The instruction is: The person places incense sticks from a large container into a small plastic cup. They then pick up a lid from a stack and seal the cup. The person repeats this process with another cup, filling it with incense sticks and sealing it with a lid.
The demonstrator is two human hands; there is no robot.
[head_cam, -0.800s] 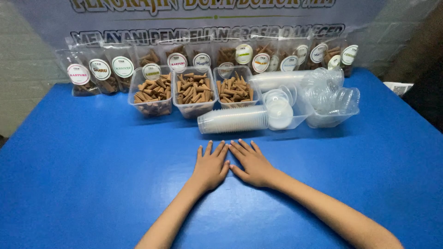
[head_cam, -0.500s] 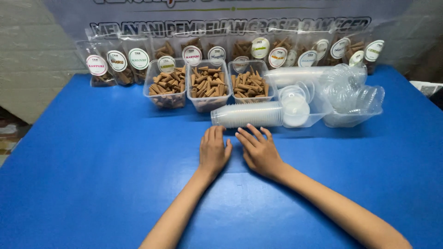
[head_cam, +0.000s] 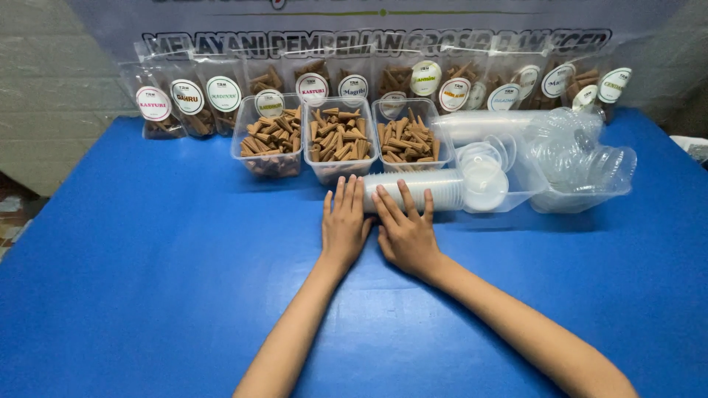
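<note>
Surface: a blue surface [head_cam: 133, 295] fills the near part of the scene and carries everything else.
Hands: the left hand [head_cam: 344, 223] and the right hand [head_cam: 405, 234] lie palm down, side by side, fingers stretched flat and a little spread, gripping nothing; both rest their weight on the surface.
Fingertips: they reach the near side of a lying stack of clear cups [head_cam: 420, 189]; whether they touch it or stop just short I cannot tell.
Cup stack: it lies on its side, just beyond the hands and right of centre, probably so the nested cups can be slid off one by one.
Lids: a clear tray of round lids [head_cam: 488, 179] sits just right of the stack, with a heap of clear plastic containers [head_cam: 579, 166] further right.
Tubs: three open clear tubs of brown cone-shaped sticks [head_cam: 338, 140] stand in a row just beyond the stack, open tops within easy reach.
Bags: labelled clear bags [head_cam: 188, 103] of similar brown pieces lean upright along the far edge, labels facing near, apparently for display.
Backdrop: a printed banner [head_cam: 369, 15] hangs behind them.
</note>
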